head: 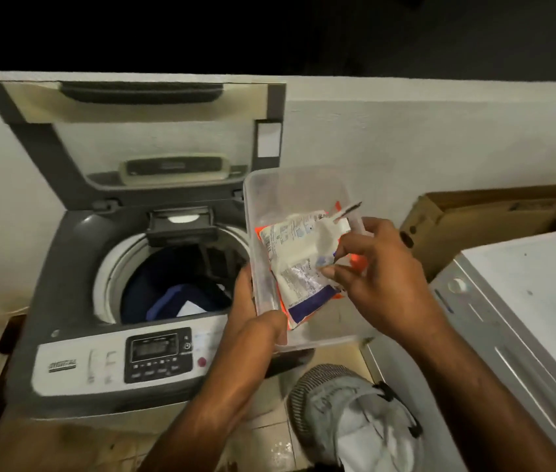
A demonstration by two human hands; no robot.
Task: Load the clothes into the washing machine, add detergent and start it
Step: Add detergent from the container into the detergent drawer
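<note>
- Now the left hand (245, 298) grips the clear tub (269, 206) beside the washing machine (75, 267); keep it level
- right hand (375, 267) fingers pinch one detergent sachet (300, 253) inside; lift only that

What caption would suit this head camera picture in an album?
Left hand holds a clear tub; right hand picks detergent sachets beside the open, loaded washer.

The drum mouth (153, 267) lies open under the raised lid (147, 131); a clear tub (269, 185) overhangs its right rim, clothes (181, 294) filling the bottom.
</note>
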